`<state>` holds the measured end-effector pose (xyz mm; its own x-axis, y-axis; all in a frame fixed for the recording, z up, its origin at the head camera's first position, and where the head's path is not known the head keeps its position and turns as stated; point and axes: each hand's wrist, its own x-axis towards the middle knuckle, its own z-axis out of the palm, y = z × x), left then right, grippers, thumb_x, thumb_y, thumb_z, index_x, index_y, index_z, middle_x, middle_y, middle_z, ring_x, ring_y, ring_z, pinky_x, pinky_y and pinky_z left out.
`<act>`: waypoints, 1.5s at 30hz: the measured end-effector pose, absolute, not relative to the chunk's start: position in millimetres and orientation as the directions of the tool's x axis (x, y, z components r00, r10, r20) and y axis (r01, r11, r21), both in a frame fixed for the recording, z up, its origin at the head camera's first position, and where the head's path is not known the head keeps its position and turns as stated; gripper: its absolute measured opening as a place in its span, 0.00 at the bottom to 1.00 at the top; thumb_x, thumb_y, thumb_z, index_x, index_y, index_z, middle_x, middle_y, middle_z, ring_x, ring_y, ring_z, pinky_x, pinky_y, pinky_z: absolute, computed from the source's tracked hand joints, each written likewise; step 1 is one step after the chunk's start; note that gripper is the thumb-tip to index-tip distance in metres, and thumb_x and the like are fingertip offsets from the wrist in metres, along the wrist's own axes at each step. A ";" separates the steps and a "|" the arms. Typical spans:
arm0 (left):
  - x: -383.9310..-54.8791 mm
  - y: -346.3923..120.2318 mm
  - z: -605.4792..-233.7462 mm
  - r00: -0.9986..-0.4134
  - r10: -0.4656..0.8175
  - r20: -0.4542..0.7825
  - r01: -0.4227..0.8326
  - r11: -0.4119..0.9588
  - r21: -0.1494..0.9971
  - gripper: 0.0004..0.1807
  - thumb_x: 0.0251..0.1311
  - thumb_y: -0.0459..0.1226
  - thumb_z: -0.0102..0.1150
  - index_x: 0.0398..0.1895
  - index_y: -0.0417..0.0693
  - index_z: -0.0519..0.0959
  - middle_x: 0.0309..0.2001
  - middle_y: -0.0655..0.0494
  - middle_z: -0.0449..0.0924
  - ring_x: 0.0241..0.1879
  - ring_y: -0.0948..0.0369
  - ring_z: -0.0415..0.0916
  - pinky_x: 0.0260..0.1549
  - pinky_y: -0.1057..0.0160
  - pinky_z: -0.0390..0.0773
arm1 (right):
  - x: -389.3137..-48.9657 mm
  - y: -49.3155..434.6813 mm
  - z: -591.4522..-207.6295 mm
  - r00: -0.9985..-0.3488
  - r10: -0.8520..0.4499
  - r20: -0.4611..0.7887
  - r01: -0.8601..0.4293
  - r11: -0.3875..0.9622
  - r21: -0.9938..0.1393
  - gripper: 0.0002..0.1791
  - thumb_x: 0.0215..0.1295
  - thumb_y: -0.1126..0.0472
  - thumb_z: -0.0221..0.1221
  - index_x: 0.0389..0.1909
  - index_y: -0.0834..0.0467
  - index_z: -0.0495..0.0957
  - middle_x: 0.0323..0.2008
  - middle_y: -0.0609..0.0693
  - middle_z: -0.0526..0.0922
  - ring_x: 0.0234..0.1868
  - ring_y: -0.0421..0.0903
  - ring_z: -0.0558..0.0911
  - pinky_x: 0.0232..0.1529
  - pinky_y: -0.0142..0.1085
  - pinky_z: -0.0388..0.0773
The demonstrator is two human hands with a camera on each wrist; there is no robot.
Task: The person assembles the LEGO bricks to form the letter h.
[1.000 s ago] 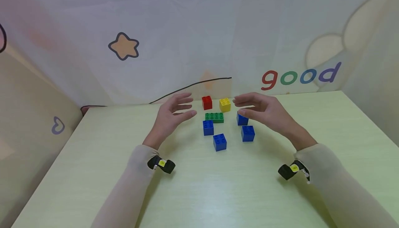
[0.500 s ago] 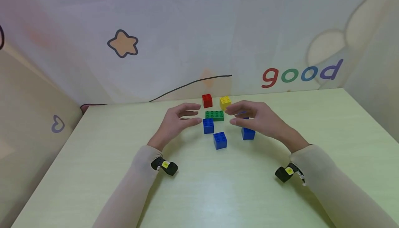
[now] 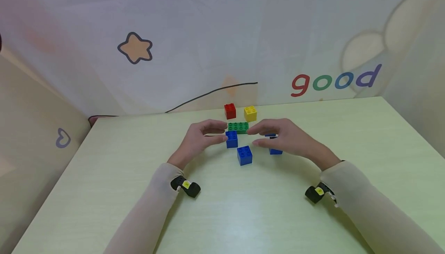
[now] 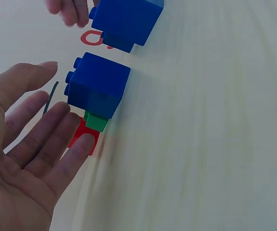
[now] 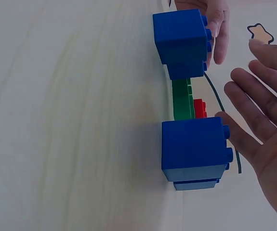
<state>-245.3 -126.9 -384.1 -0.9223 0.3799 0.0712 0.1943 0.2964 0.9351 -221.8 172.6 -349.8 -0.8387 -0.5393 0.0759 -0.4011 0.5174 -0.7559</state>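
Near surface [image 3: 240,211]: I have room between the sleeves [image 3: 153,207].
Front blue brick [image 3: 245,156], left blue brick [image 3: 231,139]: block me from the green brick [image 3: 238,127].
Right blue pair [image 3: 276,151]: crowds the right hand [image 3: 290,138].
Back: gap between red brick [image 3: 230,111] and yellow brick [image 3: 250,114], then backdrop [image 3: 208,45].

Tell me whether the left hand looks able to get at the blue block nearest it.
Likely yes: the left hand holds nothing, the blue block stands close beside it, and nothing shows in the way.

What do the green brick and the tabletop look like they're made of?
Green brick: probably molded plastic, smooth finish, judging by its crisp edges and uniform round studs. Tabletop: perhaps wood-look laminate, satin, given faint grain streaks and a soft light reflection; possibly real wood.
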 end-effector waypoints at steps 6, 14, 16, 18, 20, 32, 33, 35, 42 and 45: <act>-245.5 -125.4 -388.2 -0.922 0.386 0.035 0.161 0.299 0.940 0.24 0.68 0.38 0.72 0.66 0.47 0.82 0.61 0.53 0.84 0.62 0.53 0.80 0.63 0.50 0.79 | -220.8 169.8 -353.5 -0.833 -0.550 0.056 -0.416 0.558 -0.718 0.22 0.70 0.53 0.71 0.63 0.53 0.85 0.59 0.50 0.86 0.64 0.57 0.81 0.63 0.58 0.79; -245.0 -125.4 -390.5 -0.920 0.390 0.025 0.151 0.296 0.943 0.23 0.68 0.38 0.73 0.65 0.46 0.82 0.59 0.52 0.85 0.59 0.54 0.82 0.62 0.52 0.80 | -221.2 166.8 -356.9 -0.810 -0.585 0.035 -0.449 0.581 -0.679 0.23 0.70 0.50 0.71 0.62 0.53 0.86 0.59 0.47 0.86 0.65 0.53 0.79 0.63 0.57 0.79; -245.0 -125.4 -391.5 -0.919 0.393 0.020 0.146 0.293 0.945 0.23 0.68 0.37 0.72 0.65 0.46 0.82 0.59 0.52 0.86 0.58 0.54 0.83 0.62 0.53 0.81 | -221.1 166.0 -357.3 -0.802 -0.596 0.029 -0.454 0.577 -0.679 0.23 0.70 0.50 0.71 0.62 0.53 0.86 0.59 0.47 0.86 0.66 0.53 0.79 0.63 0.57 0.79; -245.1 -125.3 -392.6 -0.919 0.394 0.015 0.140 0.291 0.946 0.23 0.68 0.37 0.72 0.65 0.46 0.83 0.58 0.52 0.86 0.57 0.54 0.84 0.61 0.54 0.81 | -220.7 165.2 -357.5 -0.796 -0.604 0.025 -0.456 0.572 -0.682 0.23 0.70 0.50 0.71 0.62 0.54 0.86 0.59 0.47 0.86 0.66 0.53 0.79 0.63 0.56 0.79; -245.1 -125.1 -393.6 -0.920 0.392 0.009 0.132 0.288 0.948 0.22 0.68 0.37 0.72 0.65 0.46 0.83 0.57 0.52 0.86 0.57 0.54 0.84 0.61 0.55 0.81 | -219.9 164.4 -357.2 -0.792 -0.610 0.022 -0.457 0.568 -0.685 0.23 0.70 0.51 0.71 0.62 0.54 0.86 0.59 0.47 0.86 0.65 0.53 0.80 0.63 0.55 0.79; -244.4 -123.8 -397.8 -0.941 0.338 -0.007 0.098 0.294 0.951 0.20 0.68 0.37 0.73 0.62 0.49 0.86 0.55 0.56 0.88 0.56 0.57 0.85 0.62 0.56 0.80 | -220.0 161.0 -357.5 -0.761 -0.648 0.031 -0.509 0.567 -0.647 0.20 0.69 0.55 0.72 0.60 0.57 0.87 0.56 0.49 0.88 0.62 0.53 0.82 0.62 0.54 0.80; -244.4 -124.0 -397.9 -0.942 0.335 -0.009 0.097 0.297 0.950 0.19 0.68 0.37 0.73 0.61 0.50 0.86 0.55 0.56 0.88 0.55 0.57 0.85 0.62 0.56 0.80 | -220.0 160.9 -357.5 -0.759 -0.650 0.032 -0.513 0.567 -0.645 0.20 0.70 0.55 0.72 0.60 0.57 0.87 0.56 0.49 0.88 0.62 0.53 0.82 0.62 0.54 0.80; -244.5 -124.3 -398.4 -0.942 0.335 -0.008 0.098 0.298 0.950 0.19 0.68 0.38 0.73 0.61 0.50 0.86 0.55 0.57 0.88 0.56 0.57 0.85 0.62 0.55 0.80 | -220.0 160.7 -357.7 -0.757 -0.653 0.031 -0.516 0.566 -0.643 0.20 0.70 0.55 0.71 0.60 0.57 0.87 0.56 0.49 0.88 0.62 0.54 0.83 0.62 0.53 0.80; -244.4 -124.6 -399.7 -0.944 0.330 -0.006 0.096 0.291 0.952 0.19 0.68 0.38 0.73 0.61 0.50 0.87 0.55 0.58 0.88 0.56 0.58 0.85 0.63 0.54 0.79 | -219.8 160.0 -357.1 -0.750 -0.660 0.040 -0.531 0.564 -0.632 0.18 0.71 0.57 0.71 0.59 0.57 0.87 0.55 0.49 0.88 0.60 0.53 0.83 0.61 0.52 0.82; -244.1 -124.6 -399.8 -0.943 0.333 -0.002 0.100 0.287 0.953 0.19 0.68 0.38 0.73 0.61 0.50 0.87 0.55 0.57 0.88 0.55 0.58 0.85 0.63 0.54 0.80 | -219.5 159.9 -356.7 -0.749 -0.661 0.055 -0.541 0.560 -0.628 0.18 0.70 0.58 0.71 0.58 0.57 0.87 0.54 0.49 0.88 0.59 0.52 0.84 0.60 0.51 0.82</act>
